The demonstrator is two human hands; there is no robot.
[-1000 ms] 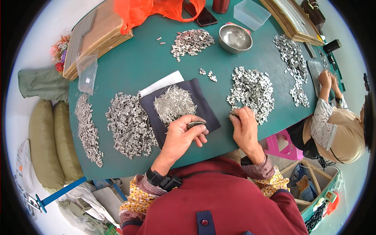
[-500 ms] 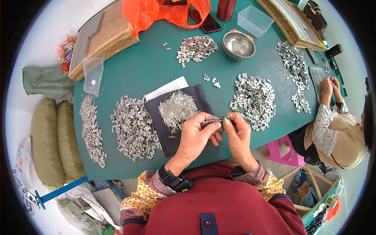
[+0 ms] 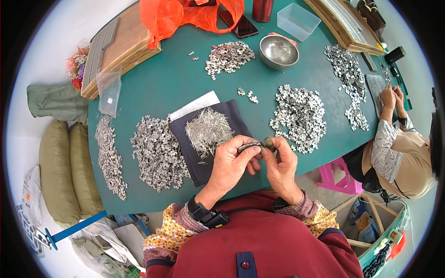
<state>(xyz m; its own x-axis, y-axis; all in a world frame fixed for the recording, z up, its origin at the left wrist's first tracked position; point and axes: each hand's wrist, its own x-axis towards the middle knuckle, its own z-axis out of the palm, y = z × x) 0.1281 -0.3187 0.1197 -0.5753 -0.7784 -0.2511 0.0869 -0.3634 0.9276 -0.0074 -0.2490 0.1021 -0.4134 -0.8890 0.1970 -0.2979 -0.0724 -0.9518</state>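
Over the near edge of the table, my left hand (image 3: pixel 233 160) and my right hand (image 3: pixel 281 167) meet with their fingertips pinched together. Between the left thumb and forefinger shows a small dark, shiny strip (image 3: pixel 248 147), its far end running to the right fingertips. A dark greenish cover seems to sit on a right fingertip; what those fingers pinch is too small to make out. Just beyond the left hand, a pile of thin metal pins (image 3: pixel 209 131) lies on a dark cloth (image 3: pixel 197 172). Small cross-shaped metal pieces (image 3: pixel 299 118) are heaped beyond my right hand.
More piles of metal pieces (image 3: pixel 160 153) lie on the green table (image 3: pixel 171 92). A metal bowl (image 3: pixel 279 52), clear plastic box (image 3: pixel 299 22), phone (image 3: pixel 244 28) and red bag (image 3: pixel 169 21) stand farther back. At the right, another person's hands (image 3: pixel 393 98) work; a pink stool (image 3: pixel 340 178) stands below.
The view has shifted slightly. My right fingers have moved a little around the left fingertips, and the right forefinger is more bent. Both hands stay together at the same spot.
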